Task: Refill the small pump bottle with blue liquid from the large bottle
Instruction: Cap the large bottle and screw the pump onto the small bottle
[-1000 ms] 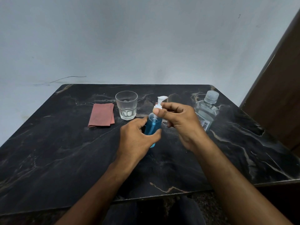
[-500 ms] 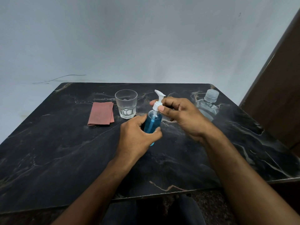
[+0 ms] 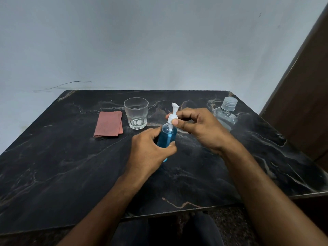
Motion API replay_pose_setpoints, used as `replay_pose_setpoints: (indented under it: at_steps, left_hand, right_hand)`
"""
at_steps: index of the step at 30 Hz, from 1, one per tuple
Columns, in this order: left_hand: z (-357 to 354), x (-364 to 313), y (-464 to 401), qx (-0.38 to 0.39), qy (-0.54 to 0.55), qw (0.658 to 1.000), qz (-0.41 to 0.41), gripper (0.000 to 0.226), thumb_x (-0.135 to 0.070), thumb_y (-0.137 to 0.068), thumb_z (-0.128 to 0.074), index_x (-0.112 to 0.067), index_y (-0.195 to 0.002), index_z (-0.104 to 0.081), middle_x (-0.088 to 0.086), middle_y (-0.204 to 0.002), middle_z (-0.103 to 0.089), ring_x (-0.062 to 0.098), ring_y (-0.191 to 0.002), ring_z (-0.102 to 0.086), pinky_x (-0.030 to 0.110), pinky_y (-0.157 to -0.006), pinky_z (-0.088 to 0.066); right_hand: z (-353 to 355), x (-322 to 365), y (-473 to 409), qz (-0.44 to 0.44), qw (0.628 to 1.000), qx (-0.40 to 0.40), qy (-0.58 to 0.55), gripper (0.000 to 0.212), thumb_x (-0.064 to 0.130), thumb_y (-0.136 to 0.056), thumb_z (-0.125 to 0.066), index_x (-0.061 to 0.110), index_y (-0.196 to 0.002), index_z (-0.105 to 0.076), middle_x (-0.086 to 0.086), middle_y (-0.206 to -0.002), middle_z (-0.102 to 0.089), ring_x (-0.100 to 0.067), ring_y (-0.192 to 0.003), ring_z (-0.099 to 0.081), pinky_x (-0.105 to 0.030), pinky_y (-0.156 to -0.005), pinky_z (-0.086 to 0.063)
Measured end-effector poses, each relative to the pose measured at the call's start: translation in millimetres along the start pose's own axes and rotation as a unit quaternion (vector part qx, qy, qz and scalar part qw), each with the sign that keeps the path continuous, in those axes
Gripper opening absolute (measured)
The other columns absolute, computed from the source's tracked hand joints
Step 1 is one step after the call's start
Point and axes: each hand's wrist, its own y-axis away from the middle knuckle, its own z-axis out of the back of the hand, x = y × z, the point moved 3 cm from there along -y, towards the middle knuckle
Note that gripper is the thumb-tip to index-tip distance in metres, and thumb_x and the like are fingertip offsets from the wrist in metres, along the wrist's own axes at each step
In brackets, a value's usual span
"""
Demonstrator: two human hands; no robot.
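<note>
The small pump bottle (image 3: pixel 166 135) stands at the table's middle, its clear body full of blue liquid. My left hand (image 3: pixel 150 153) wraps around its lower body. My right hand (image 3: pixel 197 126) pinches the white pump collar (image 3: pixel 171 118) at the bottle's neck with thumb and fingers; the pump nozzle (image 3: pixel 175 105) sticks up above them. The large clear bottle (image 3: pixel 225 113) with a ribbed translucent cap stands at the back right, partly hidden behind my right hand. It looks clear, with no blue liquid showing.
An empty faceted glass (image 3: pixel 136 113) stands at the back centre, left of the pump bottle. A folded reddish cloth (image 3: pixel 109 124) lies left of the glass. The black marble table (image 3: pixel 71 166) ends close to me; a brown wooden panel (image 3: pixel 305 103) rises at right.
My right hand has turned on the pump collar, and the nozzle has swung from pointing right to pointing away. The left hand keeps its hold on the bottle body.
</note>
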Motion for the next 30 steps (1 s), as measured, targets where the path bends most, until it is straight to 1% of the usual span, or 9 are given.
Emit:
replay_pose_setpoints:
  at_steps: [4,8,14,16,19,23,25,28,30]
  left_hand:
    - [-2,0,0,-0.001,-0.003,1.000,0.000,0.026,-0.044,-0.070,-0.077,-0.027,-0.089,-0.075,-0.007,-0.075,-0.071,0.012,-0.069,-0.070,0.033,-0.061,-0.060]
    - [-3,-2,-1,-0.004,0.001,1.000,-0.001,0.026,-0.043,-0.073,-0.080,-0.025,-0.091,-0.076,-0.007,-0.076,-0.072,0.010,-0.069,-0.071,0.030,-0.061,-0.061]
    - [-2,-3,-1,-0.005,-0.001,1.000,-0.003,0.023,-0.040,-0.074,-0.080,-0.023,-0.089,-0.074,-0.007,-0.073,-0.071,0.009,-0.065,-0.070,0.024,-0.058,-0.059]
    - [-1,-4,-1,-0.002,0.001,1.000,-0.006,0.024,-0.040,-0.073,-0.079,-0.023,-0.090,-0.074,-0.008,-0.074,-0.072,0.009,-0.067,-0.070,0.026,-0.061,-0.060]
    - [0,-3,-2,-0.001,0.001,1.000,-0.006,0.023,-0.038,-0.074,-0.081,-0.025,-0.091,-0.075,-0.009,-0.078,-0.073,0.007,-0.071,-0.072,0.026,-0.064,-0.062]
    - [-2,-3,-2,-0.013,-0.005,1.000,-0.011,0.021,-0.037,-0.074,-0.084,-0.025,-0.087,-0.074,-0.009,-0.074,-0.071,0.005,-0.067,-0.069,0.019,-0.058,-0.057]
    - [-3,-2,-1,-0.013,-0.006,1.000,-0.009,0.021,-0.037,-0.075,-0.085,-0.024,-0.086,-0.074,-0.008,-0.075,-0.070,0.007,-0.067,-0.069,0.022,-0.058,-0.058]
    - [-5,0,-1,-0.005,-0.002,1.000,-0.002,0.023,-0.038,-0.075,-0.083,-0.022,-0.090,-0.075,-0.006,-0.078,-0.072,0.011,-0.071,-0.071,0.034,-0.063,-0.062]
    - [-5,0,0,-0.003,0.001,1.000,0.003,0.024,-0.039,-0.075,-0.082,-0.022,-0.092,-0.075,-0.004,-0.079,-0.073,0.014,-0.072,-0.072,0.038,-0.065,-0.062]
  right_hand:
    - [-1,1,1,0.004,0.998,-0.051,-0.020,0.029,0.032,-0.079,-0.080,0.011,-0.100,-0.079,-0.006,-0.096,-0.078,-0.025,-0.097,-0.073,-0.046,-0.092,-0.059]
    - [-3,-1,1,0.000,0.993,-0.106,-0.043,0.029,0.032,-0.070,-0.086,0.011,-0.090,-0.080,-0.006,-0.087,-0.078,-0.011,-0.081,-0.072,-0.025,-0.074,-0.060]
    - [-5,2,1,-0.005,0.996,-0.071,-0.053,0.019,0.018,-0.085,-0.078,0.005,-0.099,-0.078,-0.007,-0.087,-0.074,0.001,-0.070,-0.063,-0.012,-0.063,-0.048]
    - [-2,4,1,-0.002,0.998,-0.058,-0.027,0.018,0.019,-0.089,-0.075,0.006,-0.101,-0.078,-0.013,-0.096,-0.073,-0.007,-0.077,-0.065,-0.019,-0.067,-0.051]
    - [0,5,0,-0.006,0.998,-0.058,0.000,0.021,0.024,-0.087,-0.077,0.007,-0.099,-0.078,-0.011,-0.099,-0.071,-0.028,-0.095,-0.068,-0.039,-0.086,-0.057]
    - [-2,6,1,-0.006,0.996,-0.093,0.002,0.025,0.029,-0.076,-0.085,0.008,-0.089,-0.078,-0.006,-0.086,-0.072,-0.008,-0.078,-0.066,-0.026,-0.074,-0.059]
    - [-2,6,3,-0.015,0.994,-0.111,-0.009,0.029,0.032,-0.071,-0.086,0.009,-0.086,-0.079,-0.005,-0.084,-0.075,-0.005,-0.074,-0.067,-0.025,-0.072,-0.059]
    - [-4,7,3,-0.017,0.993,-0.113,0.021,0.027,0.031,-0.075,-0.084,0.009,-0.088,-0.078,-0.003,-0.082,-0.074,-0.007,-0.076,-0.066,-0.031,-0.075,-0.059]
    - [-5,10,2,-0.014,0.994,-0.102,0.030,0.020,0.024,-0.084,-0.080,0.006,-0.094,-0.077,-0.010,-0.092,-0.072,-0.016,-0.083,-0.066,-0.037,-0.080,-0.057]
